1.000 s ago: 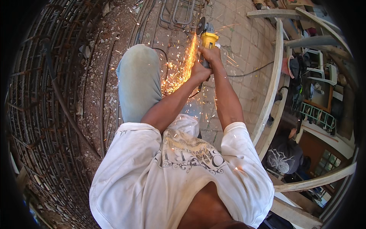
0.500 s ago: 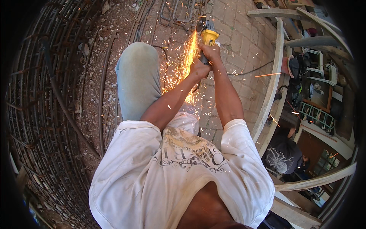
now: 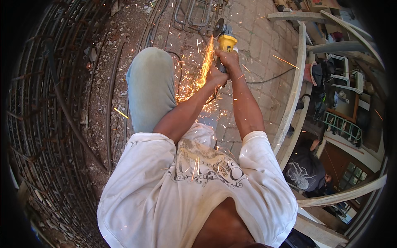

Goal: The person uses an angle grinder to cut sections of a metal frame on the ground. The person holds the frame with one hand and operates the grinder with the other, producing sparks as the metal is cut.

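Here, both hands, left hand (image 3: pixel 216 77) and right hand (image 3: pixel 228 58), wrap tight around the yellow grinder (image 3: pixel 225 41). Its disc (image 3: pixel 218 27) cuts the far metal bars (image 3: pixel 194 16). Best to hold steady and keep the knee (image 3: pixel 151 66) clear of sparks (image 3: pixel 202 70).

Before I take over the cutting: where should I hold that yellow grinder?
Grip the grinder by its rear body, from behind and away from the disc, likely as both hands do: right hand nearer the head, left hand behind. Sparks stream back leftward.

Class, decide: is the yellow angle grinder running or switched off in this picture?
Running. Orange sparks stream back from the disc of the angle grinder, gripped by the left hand and right hand.
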